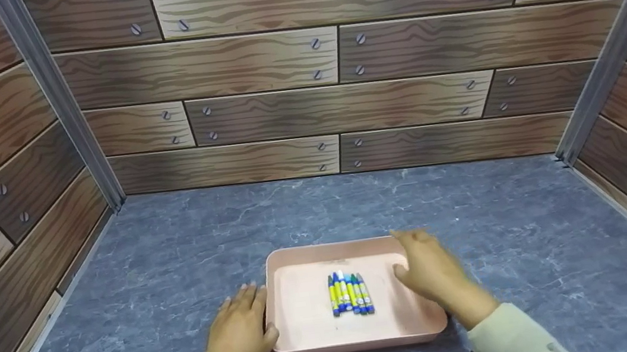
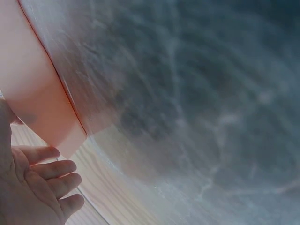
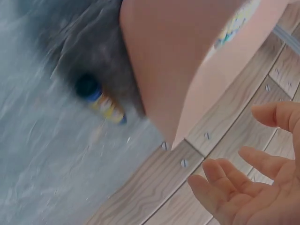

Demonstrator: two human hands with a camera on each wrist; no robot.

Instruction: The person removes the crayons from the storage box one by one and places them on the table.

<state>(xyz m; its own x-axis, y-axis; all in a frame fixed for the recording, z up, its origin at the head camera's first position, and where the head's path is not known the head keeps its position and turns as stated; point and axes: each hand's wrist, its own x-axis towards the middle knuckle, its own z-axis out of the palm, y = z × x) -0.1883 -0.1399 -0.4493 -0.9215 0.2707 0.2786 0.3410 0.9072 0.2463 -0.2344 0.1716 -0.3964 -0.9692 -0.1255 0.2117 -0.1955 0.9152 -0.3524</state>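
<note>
A shallow pink tray (image 1: 310, 344) holds several crayons (image 1: 351, 294) in yellow and blue wrappers, lying side by side in a row. Along the tray's left side is my left hand (image 1: 241, 331), fingers extended outside the wall and thumb at the rim. In the left wrist view this hand (image 2: 35, 187) holds nothing. Over the tray's right side hovers my right hand (image 1: 429, 266), thumb apart from the fingers. The right wrist view shows that hand (image 3: 253, 183) empty and loosely spread. A single dark-tipped crayon (image 3: 103, 101) lies outside the tray there.
The tray stands on a dark blue-grey marbled table (image 1: 190, 245). Wood-patterned panels (image 1: 258, 117) enclose the back and both sides, with grey posts (image 1: 72, 110) at the corners.
</note>
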